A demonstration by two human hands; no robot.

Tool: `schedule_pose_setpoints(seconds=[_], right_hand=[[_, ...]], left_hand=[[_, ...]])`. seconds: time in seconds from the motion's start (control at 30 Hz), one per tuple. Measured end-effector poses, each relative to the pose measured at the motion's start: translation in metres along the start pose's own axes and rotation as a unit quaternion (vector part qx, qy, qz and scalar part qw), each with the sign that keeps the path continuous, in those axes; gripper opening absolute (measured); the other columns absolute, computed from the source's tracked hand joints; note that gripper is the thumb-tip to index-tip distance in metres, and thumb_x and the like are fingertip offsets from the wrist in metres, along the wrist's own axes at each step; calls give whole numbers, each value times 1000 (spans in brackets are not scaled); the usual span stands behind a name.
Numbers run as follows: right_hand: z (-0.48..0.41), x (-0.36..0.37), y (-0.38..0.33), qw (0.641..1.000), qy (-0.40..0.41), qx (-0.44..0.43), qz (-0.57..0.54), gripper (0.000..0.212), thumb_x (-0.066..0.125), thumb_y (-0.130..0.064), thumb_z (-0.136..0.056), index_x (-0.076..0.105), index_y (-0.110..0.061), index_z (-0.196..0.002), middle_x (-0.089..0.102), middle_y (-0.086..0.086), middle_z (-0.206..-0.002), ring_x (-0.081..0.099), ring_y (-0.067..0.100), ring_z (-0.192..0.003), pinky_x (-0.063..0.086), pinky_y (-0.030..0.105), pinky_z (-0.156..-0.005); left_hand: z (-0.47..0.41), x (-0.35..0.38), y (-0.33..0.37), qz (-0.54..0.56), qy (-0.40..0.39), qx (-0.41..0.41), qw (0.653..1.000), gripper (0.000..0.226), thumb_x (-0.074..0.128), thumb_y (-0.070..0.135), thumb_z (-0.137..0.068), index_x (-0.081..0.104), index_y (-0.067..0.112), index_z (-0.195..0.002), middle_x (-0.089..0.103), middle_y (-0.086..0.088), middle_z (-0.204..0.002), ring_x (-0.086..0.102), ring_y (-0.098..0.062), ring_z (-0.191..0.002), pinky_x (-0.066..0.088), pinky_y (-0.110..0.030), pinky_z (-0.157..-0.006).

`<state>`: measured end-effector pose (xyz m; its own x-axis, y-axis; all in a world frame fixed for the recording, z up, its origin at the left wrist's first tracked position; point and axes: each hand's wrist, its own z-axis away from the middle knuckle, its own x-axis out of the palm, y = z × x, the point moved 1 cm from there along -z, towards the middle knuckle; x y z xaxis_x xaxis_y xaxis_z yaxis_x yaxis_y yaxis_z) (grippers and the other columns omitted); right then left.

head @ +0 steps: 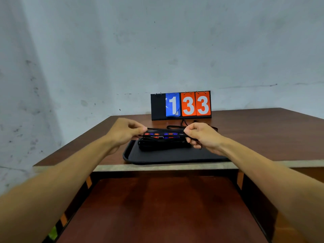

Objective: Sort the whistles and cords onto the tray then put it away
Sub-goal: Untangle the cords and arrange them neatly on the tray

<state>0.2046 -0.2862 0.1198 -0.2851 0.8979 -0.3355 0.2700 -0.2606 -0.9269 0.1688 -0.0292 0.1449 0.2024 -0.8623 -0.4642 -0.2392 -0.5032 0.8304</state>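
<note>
A black tray (175, 157) lies at the near edge of a brown table. On its far half sits a bundle of black cords (161, 145), with a row of red and blue whistles (162, 134) behind it. My left hand (125, 132) and my right hand (201, 135) each pinch one end of a black cord (166, 129) stretched between them just above the whistles. More black cord (177, 126) lies loose on the table behind the tray.
A flip scoreboard (181, 105) reading 1 and 33 stands at the table's back edge against a grey wall. Below the tabletop (263, 130) is a lower brown shelf (157, 207) between dark side panels.
</note>
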Motion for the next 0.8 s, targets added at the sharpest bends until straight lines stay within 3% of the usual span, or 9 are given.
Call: schedule_pose_setpoints(seconds=[0.2,0.33,0.5,0.7,0.8], right_hand=[[-11,-7,15,999,18,-12,47,7,62,-11,-91,65,-5,-88,66,7,-73,51,7,-53,41,17,-47],[-17,-9,22,989,-8,-30,145,8,64,-8,-88,72,-5,-89,64,-10,-62,54,0,-50,46,15,-53],[-32,-5,27,965,-28,-82,249,10,65,-7,-87,71,-14,-90,67,-10,-73,63,0,-57,49,15,-56],[-50,-1,35,959,13,-93,269,11,73,-9,-81,66,-17,-83,68,-4,-84,69,11,-70,51,16,-63],[-55,-1,44,947,-8,-94,307,8,76,-13,-78,72,-18,-82,67,-10,-86,62,4,-83,43,10,-72]], left_hand=[[-6,12,-22,17,-32,1,999,10,66,2,-85,72,9,-89,71,-12,-83,67,-13,-70,55,-14,-65],[-7,10,-36,4,-24,3,1000,9,73,-1,-77,72,5,-84,71,-19,-75,67,-18,-62,55,-17,-60],[-16,5,-57,-101,24,14,995,14,86,17,-65,74,20,-70,71,10,-62,65,-4,-64,49,-15,-66],[-29,9,-78,-80,27,-19,996,10,86,19,-62,77,20,-66,73,6,-67,66,-8,-68,48,-23,-71],[-32,14,-84,-49,45,-26,997,10,86,16,-63,77,18,-66,72,2,-73,63,-9,-69,46,-22,-68]])
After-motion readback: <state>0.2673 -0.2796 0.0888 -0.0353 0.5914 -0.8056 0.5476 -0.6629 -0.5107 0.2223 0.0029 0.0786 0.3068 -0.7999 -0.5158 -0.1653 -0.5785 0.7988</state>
